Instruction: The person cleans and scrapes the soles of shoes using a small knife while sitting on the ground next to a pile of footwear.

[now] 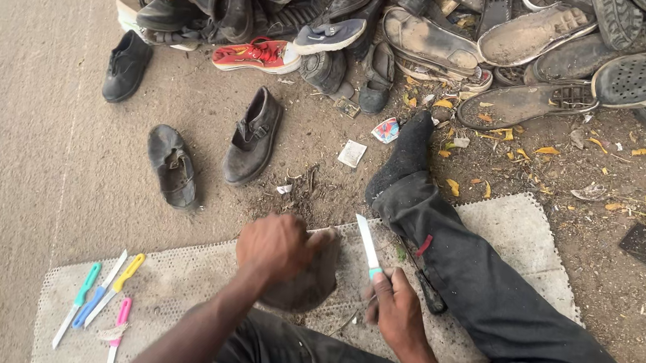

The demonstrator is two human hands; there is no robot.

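Over mat [183, 280], left hand [273, 246] grips shoe [311, 277]; right hand [397, 310] clasps knife [369, 248].

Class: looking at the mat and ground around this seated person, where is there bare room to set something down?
Free: mat between knives and left hand; bare ground left of the black shoes. Crowded: shoe pile along the top.

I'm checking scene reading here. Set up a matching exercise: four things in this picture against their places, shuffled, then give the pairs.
Things:
1. knife
2. worn shoe
3. red sneaker
4. spare knives

Places:
A. at the edge of the shoe pile
B. under the left hand
C. on the mat's left end
D. in the right hand

Pairs: 1-D, 2-B, 3-A, 4-C
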